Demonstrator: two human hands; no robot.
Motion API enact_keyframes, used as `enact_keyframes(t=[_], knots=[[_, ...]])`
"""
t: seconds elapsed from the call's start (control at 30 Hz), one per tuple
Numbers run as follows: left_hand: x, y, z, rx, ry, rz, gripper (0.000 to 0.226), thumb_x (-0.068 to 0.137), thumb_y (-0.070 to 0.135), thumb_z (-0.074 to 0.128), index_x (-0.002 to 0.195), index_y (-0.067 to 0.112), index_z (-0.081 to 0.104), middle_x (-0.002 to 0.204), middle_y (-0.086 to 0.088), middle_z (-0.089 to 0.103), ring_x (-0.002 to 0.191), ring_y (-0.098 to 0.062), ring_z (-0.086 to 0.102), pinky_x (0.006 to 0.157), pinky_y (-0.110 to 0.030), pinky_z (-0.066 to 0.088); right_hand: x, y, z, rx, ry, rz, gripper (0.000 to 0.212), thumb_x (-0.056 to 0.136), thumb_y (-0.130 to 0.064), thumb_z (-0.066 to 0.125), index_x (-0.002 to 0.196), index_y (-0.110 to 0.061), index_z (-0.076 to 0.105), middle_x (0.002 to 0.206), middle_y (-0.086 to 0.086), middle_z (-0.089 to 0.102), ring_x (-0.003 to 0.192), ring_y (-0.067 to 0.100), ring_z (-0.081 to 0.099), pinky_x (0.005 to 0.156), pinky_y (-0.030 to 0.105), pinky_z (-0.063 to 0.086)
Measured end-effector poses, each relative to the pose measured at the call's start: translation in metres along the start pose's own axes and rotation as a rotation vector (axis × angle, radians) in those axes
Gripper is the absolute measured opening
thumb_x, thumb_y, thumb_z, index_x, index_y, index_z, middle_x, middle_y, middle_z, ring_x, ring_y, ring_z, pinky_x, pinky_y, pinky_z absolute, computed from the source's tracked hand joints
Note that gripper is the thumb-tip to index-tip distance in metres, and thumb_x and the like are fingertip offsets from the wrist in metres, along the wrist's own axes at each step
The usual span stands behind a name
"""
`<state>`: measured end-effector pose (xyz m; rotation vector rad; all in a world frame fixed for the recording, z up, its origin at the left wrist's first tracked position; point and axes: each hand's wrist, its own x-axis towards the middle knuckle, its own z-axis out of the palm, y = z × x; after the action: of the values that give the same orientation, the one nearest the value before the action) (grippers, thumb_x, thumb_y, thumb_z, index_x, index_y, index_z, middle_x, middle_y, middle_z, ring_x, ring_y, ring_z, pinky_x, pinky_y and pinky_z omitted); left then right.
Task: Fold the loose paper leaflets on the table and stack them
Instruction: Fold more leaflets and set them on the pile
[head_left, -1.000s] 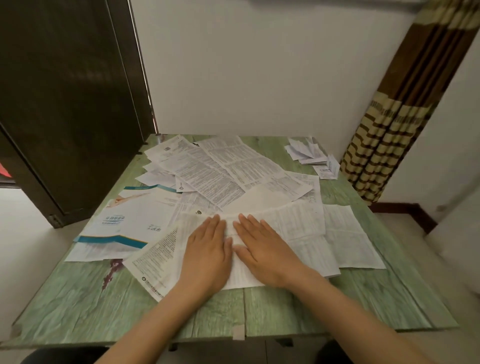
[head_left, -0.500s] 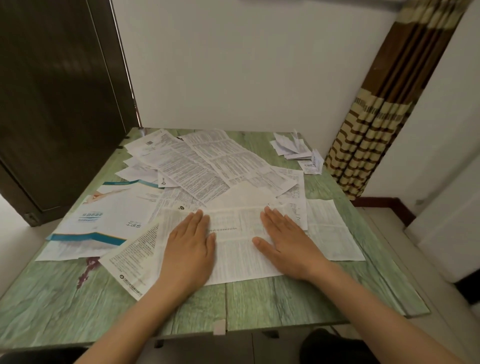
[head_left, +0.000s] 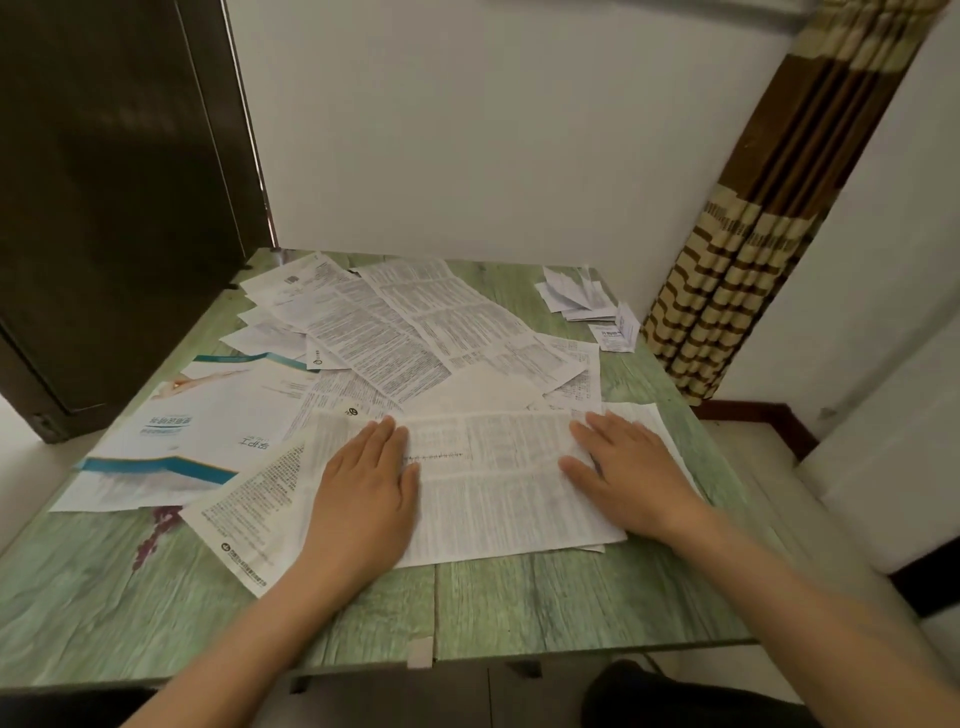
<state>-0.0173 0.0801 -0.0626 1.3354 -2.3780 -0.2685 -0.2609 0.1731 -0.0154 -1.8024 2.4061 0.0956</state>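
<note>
Plainly, the leaflet in hand (head_left: 498, 483) lies flat at the near middle of the table (head_left: 571, 613), printed side up, its long edges running left to right. The left hand (head_left: 363, 488) rests on its left end and the right hand (head_left: 628, 478) on its right end, both palms down with fingers straight and together, pressing and grasping nothing. The sheet looks thin, light and limp. It should crease easily and tear easily, and it is likely to slide on the papers beneath it. A sound hold would be a pinch at one short end or its two corners while the other palm pins the far end.

It lies across a logo-marked sheet (head_left: 249, 514) at the near left, and another sheet (head_left: 649, 415) shows at its right end under the right hand. Farther off lie two long printed leaflets (head_left: 363, 332), side by side and slanting. One glossy brochure (head_left: 208, 426) with teal bands sits on the left. I count at least eight loose sheets, though the overlap hides the true number. One pile of folded leaflets (head_left: 576, 296) stands in the far right corner, with a single small folded piece (head_left: 615, 335) just beside it. By that count, most of the folding is not yet done.

A striped curtain (head_left: 753, 260) hangs to the right and a dark door (head_left: 104, 208) stands to the left.
</note>
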Motion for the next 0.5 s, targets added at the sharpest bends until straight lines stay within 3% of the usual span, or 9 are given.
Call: enact_keyframes(t=[0.17,0.33,0.5], knots=[[0.001,0.001,0.0,0.009,-0.009,-0.001,0.09,0.077,0.053,-0.006,0.144,0.009,0.035,0.153,-0.008,0.028,0.143,-0.02,0.023,0.115,-0.03,0.009,0.001,-0.01,0.002,-0.059,0.13,0.01,0.048,0.102,-0.033,0.021,0.148,-0.019,0.023,0.153,0.003,0.025,0.138,0.019,0.024,0.112,0.032,0.013],[0.0,0.002,-0.001,0.011,0.002,-0.002,0.09,0.078,0.052,-0.006,0.144,0.009,0.035,0.153,-0.008,0.028,0.143,-0.021,0.023,0.115,-0.029,0.009,0.011,-0.013,0.0,-0.048,0.104,0.069,0.052,0.097,-0.031,0.029,0.148,-0.02,0.023,0.144,0.006,0.029,0.129,0.023,0.029,0.106,0.038,0.022],[0.0,0.001,0.001,0.01,0.012,0.0,0.087,0.08,0.051,-0.003,0.143,0.007,0.038,0.152,-0.01,0.032,0.142,-0.023,0.027,0.114,-0.032,0.013,0.018,-0.004,-0.007,0.032,0.172,0.029,0.04,0.101,-0.035,0.03,0.135,-0.024,0.048,0.128,0.003,0.043,0.119,0.021,0.038,0.099,0.036,0.026]])
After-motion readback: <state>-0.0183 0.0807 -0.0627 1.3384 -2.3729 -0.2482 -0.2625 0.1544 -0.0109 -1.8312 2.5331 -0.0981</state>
